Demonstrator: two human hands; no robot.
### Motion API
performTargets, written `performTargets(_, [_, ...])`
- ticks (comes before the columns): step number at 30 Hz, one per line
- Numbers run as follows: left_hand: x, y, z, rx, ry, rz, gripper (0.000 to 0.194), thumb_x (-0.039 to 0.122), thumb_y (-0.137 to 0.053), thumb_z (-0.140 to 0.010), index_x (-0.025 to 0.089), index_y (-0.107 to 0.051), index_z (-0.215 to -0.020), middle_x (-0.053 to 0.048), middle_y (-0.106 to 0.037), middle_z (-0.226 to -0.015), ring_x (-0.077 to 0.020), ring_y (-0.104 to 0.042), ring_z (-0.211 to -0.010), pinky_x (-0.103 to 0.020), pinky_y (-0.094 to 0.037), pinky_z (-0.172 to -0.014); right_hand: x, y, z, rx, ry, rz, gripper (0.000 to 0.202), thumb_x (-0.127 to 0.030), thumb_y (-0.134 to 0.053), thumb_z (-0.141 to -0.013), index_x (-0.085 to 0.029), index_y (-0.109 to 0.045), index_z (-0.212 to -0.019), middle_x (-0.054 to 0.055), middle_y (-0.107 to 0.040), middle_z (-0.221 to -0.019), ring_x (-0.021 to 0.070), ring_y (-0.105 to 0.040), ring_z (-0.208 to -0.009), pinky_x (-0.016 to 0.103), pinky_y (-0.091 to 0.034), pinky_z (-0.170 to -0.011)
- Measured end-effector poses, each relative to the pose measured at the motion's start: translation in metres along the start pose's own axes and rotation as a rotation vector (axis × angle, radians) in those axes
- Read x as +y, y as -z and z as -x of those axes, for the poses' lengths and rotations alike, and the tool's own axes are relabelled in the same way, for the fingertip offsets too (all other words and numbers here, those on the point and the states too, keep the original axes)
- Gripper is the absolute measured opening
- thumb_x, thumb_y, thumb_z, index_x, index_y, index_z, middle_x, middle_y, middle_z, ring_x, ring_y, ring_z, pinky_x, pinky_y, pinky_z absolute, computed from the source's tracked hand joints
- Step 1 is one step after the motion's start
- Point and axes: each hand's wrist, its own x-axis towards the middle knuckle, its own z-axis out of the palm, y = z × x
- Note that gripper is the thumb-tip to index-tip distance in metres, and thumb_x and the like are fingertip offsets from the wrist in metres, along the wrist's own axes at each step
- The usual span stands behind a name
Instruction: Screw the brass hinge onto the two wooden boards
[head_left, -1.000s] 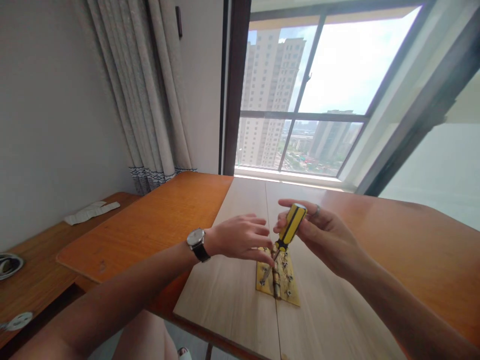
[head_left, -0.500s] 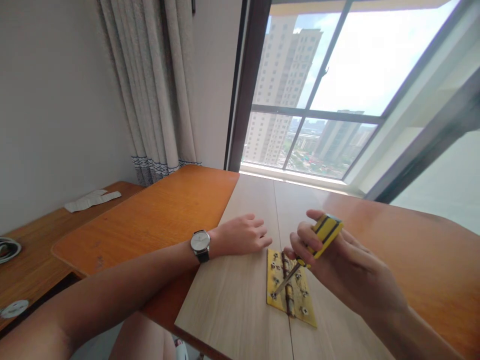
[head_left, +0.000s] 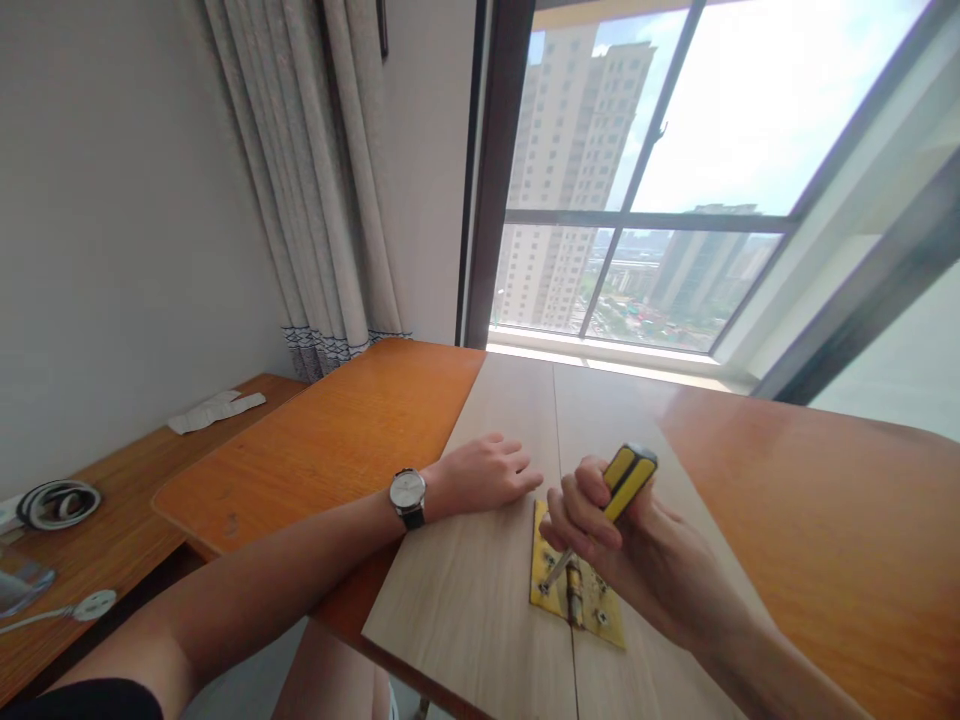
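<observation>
Across the seam of two pale wood boards point(head_left: 465, 590) lies a yellow metal hinge point(head_left: 551, 597) with screws in its holes. My right hand point(head_left: 615, 530) is wrapped round the yellow and black handle of a screwdriver point(head_left: 630, 480). The shaft slants down to the left, its tip at a screw near the hinge's lower left corner. My fingers hide the hinge's upper part. My left hand point(head_left: 487, 474) rests on the left board just above and left of the hinge, fingers loosely bent, apart and holding nothing. A watch point(head_left: 407, 489) is on that wrist.
The boards lie on an orange-brown table point(head_left: 360, 430). At the left, a lower wooden surface point(head_left: 127, 470) holds a coiled cable point(head_left: 60, 504), white paper strips point(head_left: 217, 411) and a white socket piece point(head_left: 95, 605). Beyond stand a curtain point(head_left: 300, 180) and a window.
My right hand and the screwdriver handle have moved left and turned, now covering more of the hinge. My left hand stays in place. The view has shifted slightly left.
</observation>
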Motion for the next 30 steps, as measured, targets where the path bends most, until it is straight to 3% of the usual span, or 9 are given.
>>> performTargets(3, [-0.002, -0.003, 0.000, 0.002, 0.042, 0.020, 0.011, 0.018, -0.054, -0.094, 0.016, -0.059, -0.084, -0.003, -0.060, -0.077, -0.0186, -0.052, -0.073, -0.032, -0.039, -0.070, 0.002, -0.006, 0.001, -0.062, 0.015, -0.017, 0.038, -0.056, -0.045, -0.093, -0.024, -0.050, -0.073, -0.003, -0.027, -0.055, 0.0167, -0.030, -0.055, 0.032, -0.036, -0.061])
performTargets(6, [-0.007, -0.002, 0.001, 0.023, 0.088, 0.111, 0.022, 0.021, -0.052, -0.096, 0.015, -0.058, -0.076, -0.004, -0.060, -0.077, -0.0179, -0.052, -0.076, -0.030, -0.041, -0.073, 0.002, -0.011, 0.001, -0.047, -0.022, -0.037, 0.039, -0.058, -0.048, -0.092, -0.023, -0.052, -0.076, -0.004, -0.026, -0.058, 0.0142, -0.026, -0.053, 0.029, -0.030, -0.056])
performTargets(10, [-0.011, 0.006, 0.003, 0.157, 0.264, 0.463, 0.024, 0.020, -0.046, -0.098, 0.014, -0.062, -0.080, -0.003, -0.062, -0.078, -0.0150, -0.054, -0.078, -0.026, -0.043, -0.075, 0.002, -0.015, 0.000, 0.012, -0.056, -0.067, 0.042, -0.065, -0.051, -0.087, -0.024, -0.053, -0.088, -0.006, -0.026, -0.059, 0.0128, -0.021, -0.052, 0.027, -0.025, -0.053])
performTargets(14, [-0.002, 0.018, 0.003, 0.250, 0.427, 0.743, 0.017, 0.017, -0.049, -0.094, 0.014, -0.063, -0.086, -0.003, -0.062, -0.080, -0.0145, -0.056, -0.078, -0.025, -0.044, -0.074, 0.004, -0.015, 0.000, -0.015, -0.004, -0.140, 0.042, -0.064, -0.057, -0.085, -0.022, -0.054, -0.086, -0.006, -0.030, -0.061, 0.0107, -0.023, -0.054, 0.025, -0.025, -0.055])
performTargets(18, [0.014, 0.027, 0.001, 0.178, 0.282, 0.961, 0.013, 0.018, -0.054, -0.089, 0.014, -0.061, -0.078, -0.005, -0.063, -0.084, -0.0169, -0.058, -0.085, -0.029, -0.046, -0.083, 0.008, -0.011, -0.001, -0.023, 0.054, -0.108, 0.039, -0.058, -0.058, -0.088, -0.020, -0.053, -0.081, -0.005, -0.038, -0.063, 0.0112, -0.032, -0.057, 0.025, -0.030, -0.058])
performTargets(21, [0.023, 0.035, 0.000, 0.195, 0.179, 1.131, 0.012, 0.015, -0.057, -0.086, 0.015, -0.059, -0.073, -0.006, -0.064, -0.088, -0.0167, -0.059, -0.087, -0.029, -0.046, -0.086, 0.009, -0.007, -0.002, -0.011, 0.100, -0.011, 0.041, -0.061, -0.056, -0.088, -0.020, -0.055, -0.082, -0.003, -0.044, -0.067, 0.0130, -0.041, -0.062, 0.027, -0.035, -0.062])
performTargets(23, [0.025, 0.039, 0.001, 0.187, 0.170, 1.232, 0.013, 0.015, -0.058, -0.085, 0.015, -0.057, -0.072, -0.006, -0.065, -0.089, -0.0156, -0.059, -0.086, -0.027, -0.047, -0.084, 0.009, -0.006, -0.002, 0.008, 0.118, 0.043, 0.043, -0.063, -0.057, -0.087, -0.020, -0.056, -0.083, -0.002, -0.046, -0.069, 0.0138, -0.044, -0.065, 0.027, -0.037, -0.063])
performTargets(30, [0.022, 0.044, 0.009, -0.025, 0.221, 1.384, 0.011, 0.023, -0.068, -0.084, 0.012, -0.070, -0.086, -0.006, -0.067, -0.089, -0.0179, -0.060, -0.091, -0.027, -0.047, -0.086, 0.012, -0.004, -0.004, 0.031, 0.124, 0.142, 0.054, -0.072, -0.043, -0.087, -0.020, -0.053, -0.076, 0.000, -0.048, -0.066, 0.0164, -0.050, -0.064, 0.027, -0.041, -0.053])
